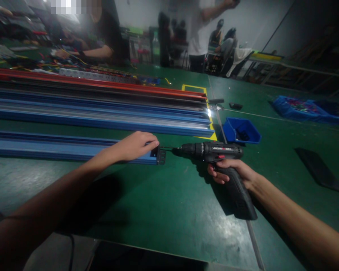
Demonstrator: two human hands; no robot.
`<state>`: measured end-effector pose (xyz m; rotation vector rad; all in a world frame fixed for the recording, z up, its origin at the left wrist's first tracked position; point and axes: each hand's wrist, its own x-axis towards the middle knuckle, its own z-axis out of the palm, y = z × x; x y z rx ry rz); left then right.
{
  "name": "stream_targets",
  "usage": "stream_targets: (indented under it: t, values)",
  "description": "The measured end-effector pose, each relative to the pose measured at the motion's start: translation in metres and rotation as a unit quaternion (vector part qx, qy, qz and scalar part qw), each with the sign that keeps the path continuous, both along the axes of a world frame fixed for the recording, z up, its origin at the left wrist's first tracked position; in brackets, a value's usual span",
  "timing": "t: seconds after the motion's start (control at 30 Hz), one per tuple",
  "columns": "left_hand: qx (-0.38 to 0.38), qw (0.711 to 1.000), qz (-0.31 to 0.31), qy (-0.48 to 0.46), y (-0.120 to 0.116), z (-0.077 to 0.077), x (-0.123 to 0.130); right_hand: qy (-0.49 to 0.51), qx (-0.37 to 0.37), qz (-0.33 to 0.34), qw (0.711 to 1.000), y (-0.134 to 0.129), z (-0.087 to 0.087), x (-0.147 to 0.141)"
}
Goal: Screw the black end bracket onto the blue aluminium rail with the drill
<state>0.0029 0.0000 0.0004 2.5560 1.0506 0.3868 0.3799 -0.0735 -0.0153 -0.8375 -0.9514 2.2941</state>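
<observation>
My right hand (226, 169) is wrapped round the grip of a black cordless drill (220, 151), whose long thin bit points left. The bit's tip is close to a black end cap (161, 156) on the right end of a blue metal profile (84, 151). Over that same end lies my left hand (138, 145), its fingers closed on the profile beside the cap. Whether the bit touches the cap cannot be made out.
Several long blue profiles (158, 126) and a red one (130, 85) lie behind. A blue bin (241, 130) stands behind the drill. To the right are a dark flat piece (319, 169) and blue trays (305, 109). People are across the table (158, 210).
</observation>
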Motion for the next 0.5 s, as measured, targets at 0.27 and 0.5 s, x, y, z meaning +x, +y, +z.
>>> stream_targets:
  t: [0.27,0.5]
  values:
    - [0.0,1.0,0.0,0.001,0.0006,-0.0005,-0.0003,0.003,0.005,-0.012,1.0,0.0006,0.0006,-0.0019]
    - [0.004,1.0,-0.001,0.0,-0.0002,0.0,0.0001,0.015,-0.001,-0.002,1.0,-0.0011,0.0032,-0.0016]
